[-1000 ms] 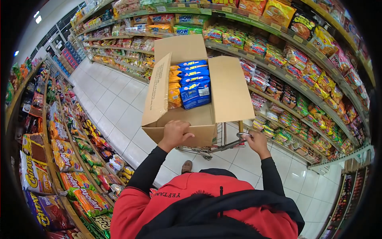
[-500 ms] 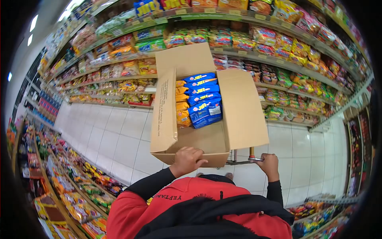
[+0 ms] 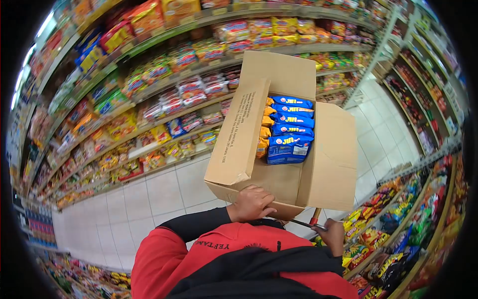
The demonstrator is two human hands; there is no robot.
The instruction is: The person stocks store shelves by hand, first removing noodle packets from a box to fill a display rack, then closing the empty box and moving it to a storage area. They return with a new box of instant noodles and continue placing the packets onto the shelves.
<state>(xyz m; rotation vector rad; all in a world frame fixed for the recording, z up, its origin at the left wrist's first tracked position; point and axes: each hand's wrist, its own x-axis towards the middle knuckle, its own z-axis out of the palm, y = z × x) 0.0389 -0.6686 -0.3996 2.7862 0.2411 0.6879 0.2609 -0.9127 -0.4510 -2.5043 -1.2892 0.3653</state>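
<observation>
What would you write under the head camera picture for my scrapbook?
In a shop aisle, the left hand rests on an open cardboard box of blue packets while the right hand grips the cart handle.

Long tiered shelves [image 3: 164, 94] lined the aisle, packed with bright snack packets [image 3: 149, 79]. The floor [image 3: 159, 194] was pale square tile (dark grout lines visible). Further shelving [image 3: 423, 99] stood at right, across a side passage.

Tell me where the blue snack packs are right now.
In the head view, the blue snack packs sit stacked inside the open brown cardboard box, right of centre, beside yellow packs.
</observation>
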